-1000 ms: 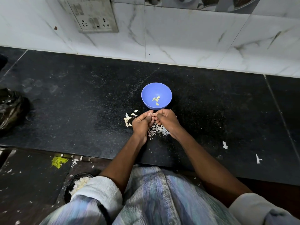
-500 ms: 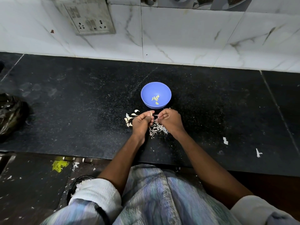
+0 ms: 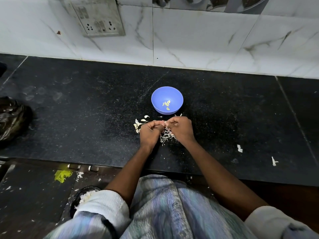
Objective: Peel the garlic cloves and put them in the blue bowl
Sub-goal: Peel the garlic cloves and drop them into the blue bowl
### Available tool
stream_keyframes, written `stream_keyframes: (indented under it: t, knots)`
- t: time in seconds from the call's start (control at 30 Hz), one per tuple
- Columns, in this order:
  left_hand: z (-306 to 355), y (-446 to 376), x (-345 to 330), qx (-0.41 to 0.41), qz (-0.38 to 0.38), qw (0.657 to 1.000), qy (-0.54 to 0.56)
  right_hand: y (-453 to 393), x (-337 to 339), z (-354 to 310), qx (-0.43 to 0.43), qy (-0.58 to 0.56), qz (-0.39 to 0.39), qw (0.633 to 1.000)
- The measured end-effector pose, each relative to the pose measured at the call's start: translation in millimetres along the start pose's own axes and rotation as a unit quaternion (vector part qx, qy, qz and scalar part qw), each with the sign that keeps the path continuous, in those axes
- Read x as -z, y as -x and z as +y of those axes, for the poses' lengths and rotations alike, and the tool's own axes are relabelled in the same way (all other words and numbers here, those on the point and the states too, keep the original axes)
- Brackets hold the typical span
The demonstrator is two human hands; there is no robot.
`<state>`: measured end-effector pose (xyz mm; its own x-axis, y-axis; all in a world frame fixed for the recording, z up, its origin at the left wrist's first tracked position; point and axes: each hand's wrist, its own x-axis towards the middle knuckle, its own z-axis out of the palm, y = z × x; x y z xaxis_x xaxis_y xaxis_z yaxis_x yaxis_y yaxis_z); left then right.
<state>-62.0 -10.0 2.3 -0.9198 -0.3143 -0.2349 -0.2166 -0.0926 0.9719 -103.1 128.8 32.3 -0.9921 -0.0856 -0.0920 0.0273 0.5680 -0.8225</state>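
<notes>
Since the earlier frames the two hands have barely shifted; they stay pressed together just in front of the blue bowl [image 3: 167, 100], working at the same spot. The left hand [image 3: 150, 133] and the right hand [image 3: 181, 129] meet fingertip to fingertip, their fingers curled in and pinching a small pale garlic clove [image 3: 164, 123] between them, though it is too small to say how much skin remains on it. The bowl stands upright on the dark surface [image 3: 86, 109] and holds a few peeled cloves [image 3: 166, 105] at its bottom. A heap of white peels [image 3: 166, 135] lies on the surface under and between the hands, and loose unpeeled cloves [image 3: 139, 124] lie just left of the left hand. A black plastic bag [image 3: 13, 118] sits at the far left edge.
</notes>
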Motion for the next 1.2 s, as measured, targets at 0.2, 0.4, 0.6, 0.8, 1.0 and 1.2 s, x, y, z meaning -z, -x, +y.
stream_keyframes:
  t: [0.2,0.4,0.6,0.8,1.0,1.2]
  knots:
    - [6,-4,0,-0.050,0.004,0.996,-0.076,-4,5,0,0.048,0.060,-0.005,0.997]
    - [9,-5,2,-0.056,0.012,0.995,-0.079,-9,11,-2,0.125,0.154,-0.028,0.980]
    - [16,-1,5,-0.096,-0.025,0.989,-0.106,-13,18,-1,0.173,0.221,-0.053,0.958]
    - [16,-1,3,-0.038,-0.021,0.994,-0.101,-13,19,-2,0.189,0.271,-0.069,0.941]
    - [12,-2,-1,-0.025,0.004,0.994,-0.108,-12,18,-1,0.199,0.281,-0.073,0.936]
    - [14,-1,-10,0.006,0.023,0.999,-0.038,-13,19,4,0.200,0.217,-0.052,0.954]
